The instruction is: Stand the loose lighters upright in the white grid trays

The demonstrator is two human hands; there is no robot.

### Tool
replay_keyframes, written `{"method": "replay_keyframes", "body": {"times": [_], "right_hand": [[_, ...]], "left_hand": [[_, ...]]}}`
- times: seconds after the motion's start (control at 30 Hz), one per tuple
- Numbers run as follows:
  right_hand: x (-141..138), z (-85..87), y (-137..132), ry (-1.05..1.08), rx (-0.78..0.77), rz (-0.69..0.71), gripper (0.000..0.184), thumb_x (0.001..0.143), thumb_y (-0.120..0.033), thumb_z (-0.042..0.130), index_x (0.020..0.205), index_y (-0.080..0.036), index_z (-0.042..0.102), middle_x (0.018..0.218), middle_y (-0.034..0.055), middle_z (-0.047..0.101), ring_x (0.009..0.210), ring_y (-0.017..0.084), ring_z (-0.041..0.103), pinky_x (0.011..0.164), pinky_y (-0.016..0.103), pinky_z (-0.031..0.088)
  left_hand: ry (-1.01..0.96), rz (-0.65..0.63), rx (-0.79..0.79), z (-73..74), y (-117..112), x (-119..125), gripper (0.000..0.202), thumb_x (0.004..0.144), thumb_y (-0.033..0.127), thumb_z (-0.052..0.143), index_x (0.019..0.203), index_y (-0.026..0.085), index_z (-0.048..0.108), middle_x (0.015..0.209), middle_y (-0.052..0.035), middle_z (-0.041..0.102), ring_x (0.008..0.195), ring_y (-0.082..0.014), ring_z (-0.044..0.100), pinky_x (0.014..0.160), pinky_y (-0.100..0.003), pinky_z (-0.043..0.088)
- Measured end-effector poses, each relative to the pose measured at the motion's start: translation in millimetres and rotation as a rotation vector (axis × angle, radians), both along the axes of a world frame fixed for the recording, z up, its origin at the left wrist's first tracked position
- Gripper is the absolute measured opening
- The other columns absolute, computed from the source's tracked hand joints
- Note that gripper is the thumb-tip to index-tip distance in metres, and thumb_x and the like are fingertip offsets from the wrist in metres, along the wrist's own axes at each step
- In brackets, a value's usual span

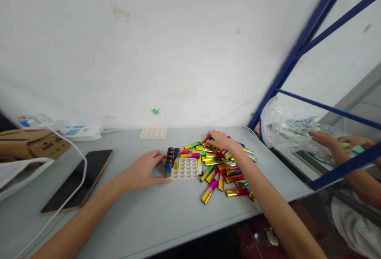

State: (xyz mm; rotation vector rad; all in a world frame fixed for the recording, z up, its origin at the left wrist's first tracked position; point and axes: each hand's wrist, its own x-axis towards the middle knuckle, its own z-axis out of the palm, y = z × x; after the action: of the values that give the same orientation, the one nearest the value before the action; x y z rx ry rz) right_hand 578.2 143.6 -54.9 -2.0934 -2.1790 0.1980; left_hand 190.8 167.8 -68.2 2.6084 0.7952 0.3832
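Observation:
A pale tray with rows of round holes (187,169) lies on the table, its left end filled with upright, black-topped lighters (168,167). One yellowish, clear-looking piece (176,164) stands beside them. My left hand (145,171) rests at the tray's left end, thumb and fingers apart around the corner, close to the standing lighters. Right of the tray spreads a loose pile of shiny lighters (222,164) in gold, red, purple and green. At the pile's back, my right hand (222,140) has its fingers curled down on a lighter; the fingertips are partly hidden.
Behind stands a second pale tray (153,133) near the wall. A dark tablet (79,181) with a white cable across it, a cardboard box (32,144) and a white power strip (83,132) lie left. At right are a blue metal frame (293,60), plastic bags (285,128) and another person's hands (327,140).

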Motion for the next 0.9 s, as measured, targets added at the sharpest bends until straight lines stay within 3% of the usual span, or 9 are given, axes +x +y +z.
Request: {"method": "replay_keyframes", "body": {"times": [0.13, 0.27, 0.37, 0.53, 0.7, 0.8, 0.9], "right_hand": [[-0.9, 7.3, 0.6, 0.098, 0.014, 0.117, 0.013, 0.097, -0.02, 0.071, 0.109, -0.017, 0.077, 0.113, 0.0114, 0.079, 0.101, 0.024, 0.071, 0.093, 0.033, 0.051], [-4.2, 3.8, -2.7, 0.205, 0.135, 0.213, 0.011, 0.098, -0.021, 0.07, 0.105, -0.016, 0.077, 0.11, 0.0119, 0.079, 0.102, 0.024, 0.07, 0.097, 0.035, 0.051], [-12.5, 3.8, -4.7, 0.364, 0.292, 0.177, 0.018, 0.101, -0.031, 0.066, 0.105, -0.017, 0.076, 0.102, 0.0096, 0.078, 0.096, 0.022, 0.069, 0.093, 0.035, 0.051], [-38.3, 21.1, -10.3, 0.842, 0.362, 0.051, 0.043, 0.101, -0.059, 0.059, 0.107, -0.019, 0.074, 0.065, -0.0043, 0.058, 0.061, 0.016, 0.054, 0.064, 0.029, 0.042], [-75.9, 38.3, -22.8, 1.201, 0.383, 0.043, 0.043, 0.088, -0.062, 0.077, 0.094, -0.02, 0.073, 0.069, -0.0032, 0.058, 0.068, 0.015, 0.053, 0.071, 0.029, 0.045], [-99.5, 38.9, -31.1, 1.379, 0.387, -0.019, 0.049, 0.085, -0.069, 0.077, 0.084, -0.023, 0.062, 0.076, -0.002, 0.059, 0.075, 0.015, 0.057, 0.074, 0.029, 0.051], [-118.9, 34.7, -37.3, 1.502, 0.284, 0.001, 0.053, 0.086, -0.074, 0.073, 0.092, -0.025, 0.056, 0.085, -0.0013, 0.065, 0.076, 0.016, 0.063, 0.074, 0.03, 0.056]], "left_hand": [[0.013, 0.01, -0.003, 1.7, -0.7, 0.4, 0.055, 0.076, 0.062, 0.082, 0.114, 0.023, 0.072, 0.11, -0.0124, 0.069, 0.103, -0.035, 0.068, 0.093, -0.047, 0.058], [0.005, 0.008, 0.004, 3.4, -2.0, 0.8, 0.053, 0.077, 0.063, 0.082, 0.11, 0.023, 0.072, 0.11, -0.0114, 0.069, 0.102, -0.0346, 0.068, 0.093, -0.047, 0.058], [0.006, 0.003, 0.001, 3.9, -2.4, 0.4, 0.054, 0.078, 0.065, 0.081, 0.109, 0.022, 0.072, 0.11, -0.0107, 0.069, 0.101, -0.0332, 0.068, 0.091, -0.045, 0.057], [0.006, -0.009, 0.014, 1.6, -0.7, -0.8, 0.055, 0.078, 0.067, 0.081, 0.111, 0.022, 0.072, 0.108, -0.009, 0.069, 0.1, -0.0315, 0.068, 0.091, -0.042, 0.056], [0.033, 0.0, -0.002, 2.2, -1.4, -1.5, 0.057, 0.079, 0.065, 0.081, 0.114, 0.022, 0.071, 0.111, -0.0094, 0.068, 0.102, -0.0313, 0.067, 0.093, -0.042, 0.055], [0.047, -0.001, 0.001, 4.2, -3.4, -1.4, 0.054, 0.08, 0.065, 0.081, 0.111, 0.022, 0.071, 0.111, -0.0092, 0.068, 0.101, -0.0306, 0.066, 0.092, -0.041, 0.055], [0.052, -0.006, 0.016, 6.4, -6.1, -0.5, 0.05, 0.082, 0.062, 0.079, 0.108, 0.021, 0.07, 0.11, -0.0094, 0.069, 0.1, -0.0301, 0.066, 0.091, -0.04, 0.055]]}}
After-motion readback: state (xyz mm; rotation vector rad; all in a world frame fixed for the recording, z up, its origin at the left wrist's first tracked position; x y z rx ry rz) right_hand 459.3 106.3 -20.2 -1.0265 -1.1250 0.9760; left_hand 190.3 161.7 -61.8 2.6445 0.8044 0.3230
